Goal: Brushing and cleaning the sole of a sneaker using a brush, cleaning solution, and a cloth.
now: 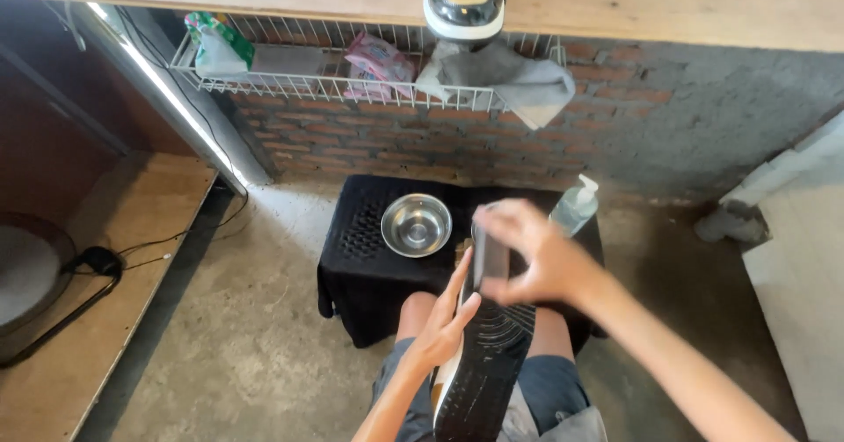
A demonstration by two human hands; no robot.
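Your left hand point(444, 323) fingers grip the shoe point(483, 363) sole-up at its side; your right hand point(527, 257) fingers clasp a dark brush point(490, 257) against its toe.

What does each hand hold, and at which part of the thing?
The left hand holds a shoe, sole up, by its side edge. The right hand grips a dark brush-like object around its body, on the sole.
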